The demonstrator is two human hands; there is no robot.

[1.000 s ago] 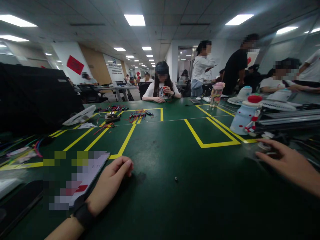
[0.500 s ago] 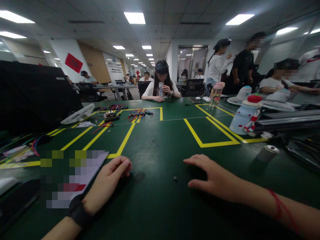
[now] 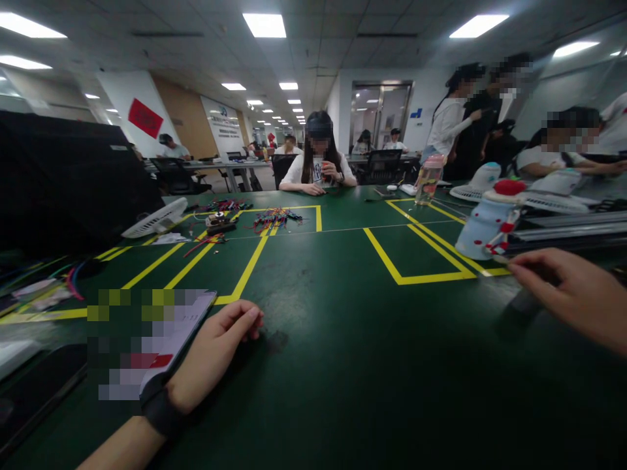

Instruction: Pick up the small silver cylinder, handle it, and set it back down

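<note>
My left hand rests on the green table with its fingers curled together; whether anything is inside them is hidden. Under and beside that wrist, which wears a black band, lies a phone or tablet with a pale screen. At the right, my right hand hovers over the table near the blue bottle with the red top. Its thumb and fingertips are pinched together, and what they may hold is too small to make out.
Bundles of coloured wires and a small white fan lie at the back left. A clear pink-lidded bottle stands at the back right, before metal rails. Across the table sits a person.
My right hand has moved right and up, and its spread fingers have closed into a pinch. The tiny dark part is gone from the table's middle. The grey cylinder no longer shows. My left hand stays curled.
</note>
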